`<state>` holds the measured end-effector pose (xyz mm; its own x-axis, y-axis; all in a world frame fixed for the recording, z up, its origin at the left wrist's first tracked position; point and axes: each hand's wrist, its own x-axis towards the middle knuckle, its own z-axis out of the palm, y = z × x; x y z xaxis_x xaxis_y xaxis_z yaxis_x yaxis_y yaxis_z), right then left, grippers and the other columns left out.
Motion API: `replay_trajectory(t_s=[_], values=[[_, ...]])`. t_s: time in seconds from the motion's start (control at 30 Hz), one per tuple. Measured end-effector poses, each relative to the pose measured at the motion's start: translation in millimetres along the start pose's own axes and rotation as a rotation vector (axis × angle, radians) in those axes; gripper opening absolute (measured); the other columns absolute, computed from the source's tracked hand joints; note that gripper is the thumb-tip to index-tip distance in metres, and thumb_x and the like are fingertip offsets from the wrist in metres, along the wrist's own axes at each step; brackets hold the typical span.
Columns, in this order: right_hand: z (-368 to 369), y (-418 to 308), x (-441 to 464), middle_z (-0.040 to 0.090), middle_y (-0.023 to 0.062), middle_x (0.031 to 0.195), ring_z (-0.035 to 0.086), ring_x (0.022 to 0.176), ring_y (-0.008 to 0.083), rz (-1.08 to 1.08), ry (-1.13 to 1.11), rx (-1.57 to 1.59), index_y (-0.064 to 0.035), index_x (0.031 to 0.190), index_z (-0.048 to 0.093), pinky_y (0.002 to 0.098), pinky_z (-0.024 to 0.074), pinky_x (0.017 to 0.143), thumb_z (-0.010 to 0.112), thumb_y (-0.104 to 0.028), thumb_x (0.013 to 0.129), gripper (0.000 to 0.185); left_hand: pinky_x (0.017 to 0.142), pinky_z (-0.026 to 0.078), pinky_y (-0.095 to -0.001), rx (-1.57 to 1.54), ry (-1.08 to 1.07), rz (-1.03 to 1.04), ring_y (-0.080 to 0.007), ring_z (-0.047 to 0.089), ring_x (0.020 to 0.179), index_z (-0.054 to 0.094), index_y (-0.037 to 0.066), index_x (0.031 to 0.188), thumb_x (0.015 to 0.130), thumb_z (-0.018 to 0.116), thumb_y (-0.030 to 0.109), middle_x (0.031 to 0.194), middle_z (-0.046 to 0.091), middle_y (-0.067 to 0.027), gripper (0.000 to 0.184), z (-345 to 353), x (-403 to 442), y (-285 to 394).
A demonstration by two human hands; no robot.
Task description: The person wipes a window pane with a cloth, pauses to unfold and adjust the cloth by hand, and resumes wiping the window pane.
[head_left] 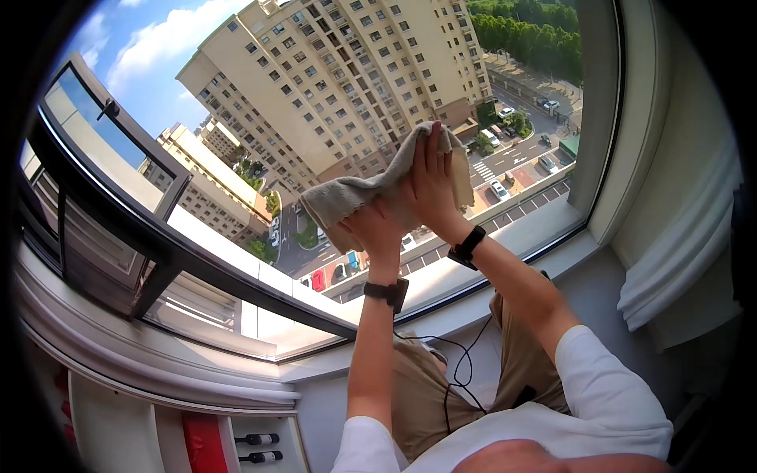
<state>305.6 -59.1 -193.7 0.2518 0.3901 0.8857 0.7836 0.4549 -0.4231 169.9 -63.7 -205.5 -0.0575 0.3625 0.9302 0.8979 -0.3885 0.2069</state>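
Observation:
A grey cloth [347,197] is spread against the large window pane in front of me, held there by both hands. My left hand [374,229] grips its lower left part, with the fingertips hidden under a fold. Higher and to the right, my right hand [432,185] presses the cloth with its fingers stretched upward, and the cloth bunches over their tips. A paler side of the cloth [460,181] hangs to the right of that hand. Each wrist wears a black band with a small box.
A dark window frame [213,264] crosses at left, beside an open window sash [110,126]. White curtain fabric [670,260] hangs at right. Black cables [465,366] lie over my lap. Low left, a shelf [118,422] holds two dark bottles [260,448] and something red.

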Motion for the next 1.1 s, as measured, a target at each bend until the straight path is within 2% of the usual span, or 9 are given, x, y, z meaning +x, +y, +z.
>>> replay_trajectory(t_s=[0.1,0.33,0.4,0.5,0.53,0.7,0.83,1.0,1.1], values=[[-13.8,-34.7,141.3,0.019,0.0331,0.169,0.037,0.147,0.0490,-0.216,0.267,-0.115,0.0075,0.155,0.039,0.0678,0.0254,0.119,0.053,-0.035,0.095,0.075,0.103,0.034,-0.0616,0.124,0.170,0.155,-0.0530,0.054,0.110,0.066,-0.008,0.110,0.103,0.052,0.030,0.118,0.065,-0.0333,0.041,-12.2,133.3,6.8],[-30.5,-98.2,299.0,0.046,0.0237,0.157,0.044,0.143,0.0411,-0.447,0.462,-0.159,0.0010,0.151,0.048,0.0567,0.0262,0.122,0.050,-0.028,0.100,0.059,0.123,0.026,-0.0608,0.019,0.657,0.406,-0.0506,0.048,0.133,0.059,-0.009,0.132,0.097,0.051,0.038,0.140,0.055,-0.0329,0.060,-40.1,311.9,44.3],[-27.2,-97.0,289.9,0.050,0.0242,0.154,0.042,0.145,0.0410,-0.445,0.437,-0.149,0.0004,0.151,0.048,0.0544,0.0244,0.124,0.047,-0.025,0.102,0.056,0.123,0.026,-0.0600,0.075,0.585,0.386,-0.0497,0.046,0.137,0.052,-0.006,0.141,0.098,0.051,0.040,0.146,0.049,-0.0318,0.063,-38.4,297.7,39.8],[-28.8,-77.5,262.3,0.032,0.0201,0.169,0.051,0.136,0.0399,-0.551,0.330,-0.357,-0.0017,0.152,0.049,0.0603,0.0303,0.120,0.056,-0.031,0.093,0.066,0.120,0.031,-0.0587,-0.074,0.442,0.373,-0.0487,0.047,0.136,0.050,-0.004,0.144,0.101,0.051,0.038,0.144,0.052,-0.0301,0.061,-37.6,274.3,44.2],[-30.6,-77.8,244.2,0.044,0.0132,0.162,0.055,0.123,0.0362,-0.556,0.409,-0.331,-0.0068,0.142,0.060,0.0509,0.0416,0.108,0.057,-0.025,0.090,0.055,0.118,0.034,-0.0582,-0.161,0.383,0.381,-0.0484,0.048,0.135,0.050,-0.004,0.144,0.102,0.051,0.036,0.141,0.055,-0.0295,0.058,-37.3,262.0,43.0],[-26.1,-43.5,152.7,0.042,0.0093,0.165,0.053,0.132,0.0313,-0.587,0.116,-0.202,-0.0118,0.144,0.060,0.0475,0.0384,0.115,0.058,-0.027,0.094,0.052,0.123,0.028,-0.0561,-0.079,-0.018,0.404,-0.0469,0.042,0.143,0.049,0.000,0.148,0.104,0.053,0.040,0.150,0.052,-0.0257,0.060,-37.0,160.5,34.2],[-45.2,-14.2,163.3,0.039,0.0008,0.168,0.050,0.139,0.0252,-0.686,-0.090,-0.028,-0.0197,0.154,0.050,0.0456,0.0341,0.120,0.059,-0.035,0.099,0.058,0.125,0.024,-0.0584,-0.163,-0.045,0.486,-0.0470,0.033,0.149,0.050,0.000,0.148,0.103,0.053,0.038,0.154,0.048,-0.0253,0.059,-26.4,159.5,55.2],[-122.6,-2.6,351.0,0.041,0.0015,0.166,0.047,0.144,0.0253,-0.802,0.337,-0.068,-0.0180,0.153,0.051,0.0474,0.0330,0.122,0.054,-0.028,0.101,0.053,0.121,0.032,-0.0586,0.072,0.341,0.757,-0.0483,0.051,0.134,0.055,-0.006,0.142,0.101,0.055,0.030,0.141,0.059,-0.0264,0.054,-6.3,315.8,152.8],[-168.4,59.6,418.5,0.050,0.0061,0.159,0.052,0.140,0.0292,-0.558,0.658,-0.136,-0.0169,0.150,0.054,0.0520,0.0359,0.119,0.049,-0.028,0.102,0.049,0.114,0.040,-0.0522,0.146,0.426,0.810,-0.0424,0.058,0.122,0.059,-0.004,0.132,0.100,0.058,0.031,0.128,0.064,-0.0207,0.047,34.1,388.5,249.9]])
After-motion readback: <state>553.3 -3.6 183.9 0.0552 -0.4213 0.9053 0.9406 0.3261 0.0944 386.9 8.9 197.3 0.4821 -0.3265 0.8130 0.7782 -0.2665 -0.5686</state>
